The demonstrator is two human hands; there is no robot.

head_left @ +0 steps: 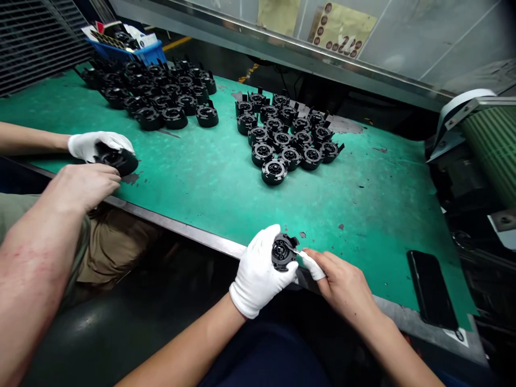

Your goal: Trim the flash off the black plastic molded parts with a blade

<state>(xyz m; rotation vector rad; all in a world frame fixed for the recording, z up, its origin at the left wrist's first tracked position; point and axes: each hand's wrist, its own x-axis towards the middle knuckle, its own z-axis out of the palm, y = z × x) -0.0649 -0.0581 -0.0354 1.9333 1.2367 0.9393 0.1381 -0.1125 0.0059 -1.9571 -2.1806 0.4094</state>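
My left hand (262, 263), in a white knit glove, is closed around a round black plastic housing (283, 251) just above the table's front edge. The housing is tilted so its ribbed inner face with a central hub shows toward me. My right hand (342, 285) is bare except for a white cover on one digit. Its fingers pinch a thin blade-like tool (296, 251), whose light tip reaches the housing's inner face. Most of the tool is hidden by the fingers, so its exact kind does not show.
Several similar black housings (274, 172) stand grouped on the green table (193, 183), with another group (173, 115) farther left. At left, a co-worker's hands (88, 177) hold a black part. A blue bin (149, 54) stands behind. A phone (432, 289) lies right, near machinery (489, 145).
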